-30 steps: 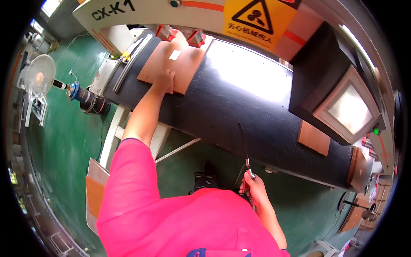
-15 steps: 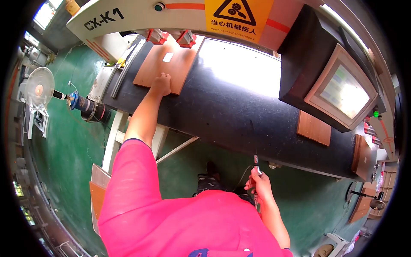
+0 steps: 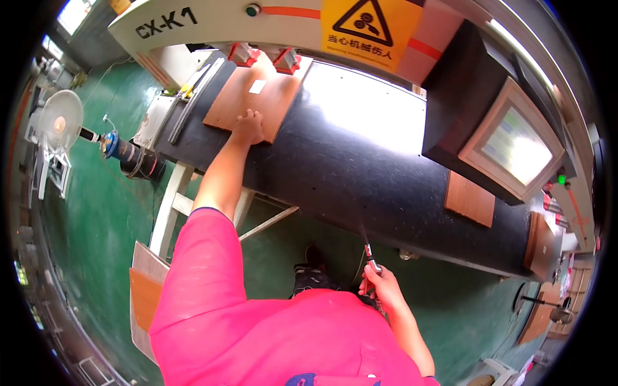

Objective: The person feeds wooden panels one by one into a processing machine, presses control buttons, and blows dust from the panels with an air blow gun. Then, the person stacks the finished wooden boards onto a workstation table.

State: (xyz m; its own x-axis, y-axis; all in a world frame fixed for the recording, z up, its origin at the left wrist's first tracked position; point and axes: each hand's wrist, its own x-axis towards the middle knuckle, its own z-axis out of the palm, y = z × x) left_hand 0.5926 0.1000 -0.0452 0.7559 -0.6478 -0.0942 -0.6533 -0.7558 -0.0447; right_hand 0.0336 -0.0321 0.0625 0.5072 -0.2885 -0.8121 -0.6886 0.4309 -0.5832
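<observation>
At the left of the black worktable, my left hand rests on the near edge of a brown wood-grain panel, its fingers apart. A small white label sticks to the panel's top, and the far end lies under the red-and-white clamps of the machine. My right hand is closed around an air blow gun in front of the table's near edge. Its thin dark nozzle points away from me toward the table. Part of the gun's handle is hidden by my fingers.
A black-cased control screen juts over the right of the black table. Another brown panel lies below it, with stacked panels at the right end. A metal rail runs along the left end; a fan stands on the floor.
The blow gun has moved slightly left, and its nozzle now leans left. My left hand's fingers have spread on the panel. The view has shifted slightly.
</observation>
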